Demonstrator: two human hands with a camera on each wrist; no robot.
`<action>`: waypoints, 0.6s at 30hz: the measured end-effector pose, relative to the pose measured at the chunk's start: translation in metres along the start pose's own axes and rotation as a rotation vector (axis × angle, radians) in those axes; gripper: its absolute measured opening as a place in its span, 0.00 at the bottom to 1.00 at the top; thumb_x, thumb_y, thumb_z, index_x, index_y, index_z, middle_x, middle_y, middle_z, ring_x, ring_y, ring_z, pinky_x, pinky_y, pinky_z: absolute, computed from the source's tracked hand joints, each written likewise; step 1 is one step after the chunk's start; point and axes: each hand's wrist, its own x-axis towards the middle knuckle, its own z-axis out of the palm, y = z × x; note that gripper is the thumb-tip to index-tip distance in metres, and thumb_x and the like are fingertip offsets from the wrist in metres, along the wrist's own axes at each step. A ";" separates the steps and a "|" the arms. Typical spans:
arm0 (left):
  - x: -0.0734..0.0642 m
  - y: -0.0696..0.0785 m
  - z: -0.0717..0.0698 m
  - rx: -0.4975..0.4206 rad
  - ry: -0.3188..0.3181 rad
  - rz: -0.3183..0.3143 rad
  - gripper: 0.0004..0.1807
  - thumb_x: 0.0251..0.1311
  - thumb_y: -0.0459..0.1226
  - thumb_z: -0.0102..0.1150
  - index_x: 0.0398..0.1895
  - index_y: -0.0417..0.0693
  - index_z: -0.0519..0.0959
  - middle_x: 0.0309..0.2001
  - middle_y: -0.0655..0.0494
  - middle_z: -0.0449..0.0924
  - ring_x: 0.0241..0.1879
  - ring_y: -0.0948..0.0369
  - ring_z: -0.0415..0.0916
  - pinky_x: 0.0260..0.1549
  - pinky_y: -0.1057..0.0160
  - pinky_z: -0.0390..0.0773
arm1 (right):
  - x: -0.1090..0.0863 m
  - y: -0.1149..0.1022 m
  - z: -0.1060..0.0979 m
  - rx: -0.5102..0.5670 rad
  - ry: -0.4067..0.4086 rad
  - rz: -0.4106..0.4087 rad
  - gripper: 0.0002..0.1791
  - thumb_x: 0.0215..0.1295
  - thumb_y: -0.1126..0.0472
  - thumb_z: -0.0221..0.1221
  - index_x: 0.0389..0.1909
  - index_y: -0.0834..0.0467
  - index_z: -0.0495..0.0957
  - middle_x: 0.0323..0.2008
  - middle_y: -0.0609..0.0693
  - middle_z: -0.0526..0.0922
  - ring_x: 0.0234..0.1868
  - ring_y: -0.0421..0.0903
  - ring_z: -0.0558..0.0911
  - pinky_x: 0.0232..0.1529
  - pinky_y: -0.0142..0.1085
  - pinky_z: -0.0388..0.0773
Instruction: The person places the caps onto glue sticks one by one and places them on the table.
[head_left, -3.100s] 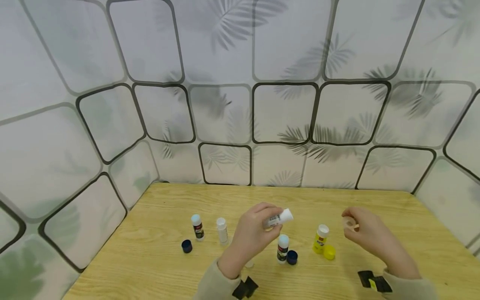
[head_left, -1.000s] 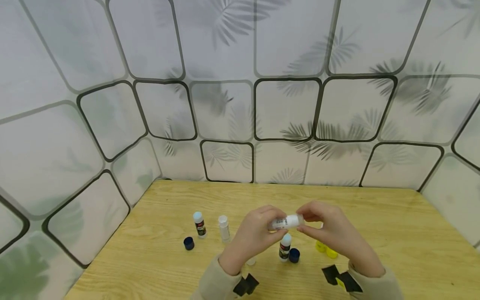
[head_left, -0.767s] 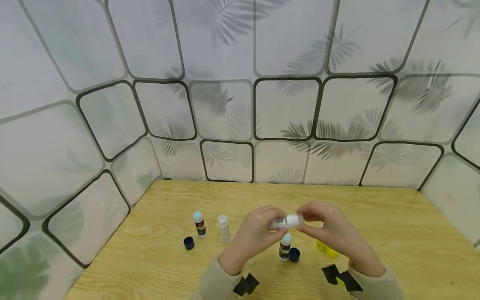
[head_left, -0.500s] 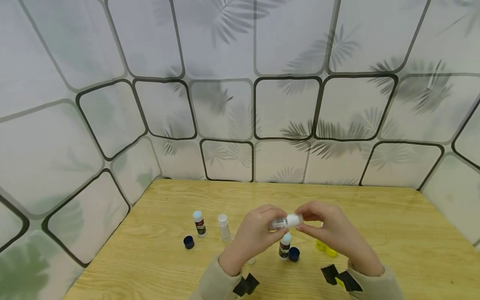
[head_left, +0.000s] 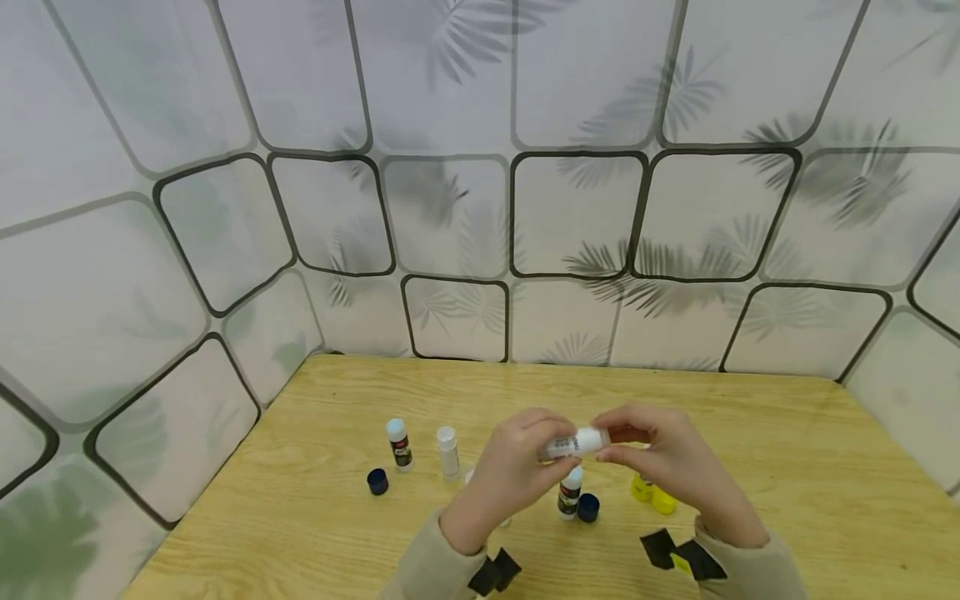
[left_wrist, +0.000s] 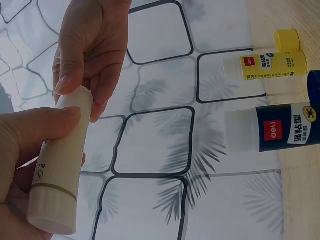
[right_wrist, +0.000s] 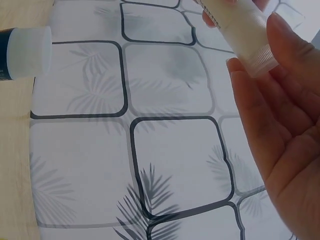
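Observation:
Over the table, my left hand grips a white glue stick that lies nearly level, tilted slightly up to the right. The thumb presses along its side in the left wrist view. From the right, my right hand pinches the clear ribbed cap at the stick's far end between thumb and fingers. Just below the hands stands a dark-labelled glue stick without its cap, beside a dark blue cap. A yellow glue stick stands behind my right hand, partly hidden in the head view, next to a yellow cap.
Farther left stand another dark-labelled glue stick and a white one, with a dark blue cap near them. A small white piece peeks out by my left wrist. A patterned cloth wall rises behind the wooden table.
Since about three seconds ago, my right hand has brought the clear cap left onto the white glue stick's end. Over the last second both hands stay almost still there.

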 end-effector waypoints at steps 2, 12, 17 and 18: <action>0.000 0.000 0.000 0.006 0.012 0.006 0.12 0.41 0.31 0.69 0.32 0.39 0.79 0.35 0.52 0.78 0.34 0.62 0.74 0.34 0.80 0.70 | 0.000 0.001 0.000 0.017 0.003 0.025 0.14 0.48 0.74 0.61 0.38 0.66 0.77 0.35 0.54 0.80 0.33 0.41 0.80 0.31 0.34 0.77; 0.000 0.000 0.002 0.005 0.047 0.006 0.12 0.40 0.31 0.69 0.31 0.39 0.80 0.35 0.53 0.77 0.35 0.62 0.74 0.34 0.80 0.70 | 0.000 0.005 0.001 0.075 0.010 0.067 0.11 0.53 0.71 0.59 0.39 0.68 0.77 0.34 0.53 0.80 0.33 0.44 0.80 0.29 0.34 0.77; 0.000 -0.003 0.005 -0.095 0.045 -0.001 0.14 0.42 0.33 0.68 0.34 0.39 0.78 0.37 0.52 0.77 0.35 0.63 0.73 0.32 0.79 0.70 | 0.000 0.006 -0.001 0.133 0.013 0.066 0.12 0.55 0.75 0.55 0.41 0.72 0.74 0.36 0.48 0.80 0.28 0.39 0.78 0.21 0.31 0.75; -0.001 -0.004 0.006 -0.121 0.043 -0.006 0.15 0.42 0.33 0.68 0.35 0.38 0.77 0.37 0.52 0.76 0.35 0.63 0.73 0.31 0.79 0.70 | 0.000 0.005 -0.002 0.133 0.018 0.066 0.12 0.55 0.75 0.55 0.42 0.73 0.73 0.37 0.47 0.79 0.28 0.39 0.78 0.21 0.31 0.75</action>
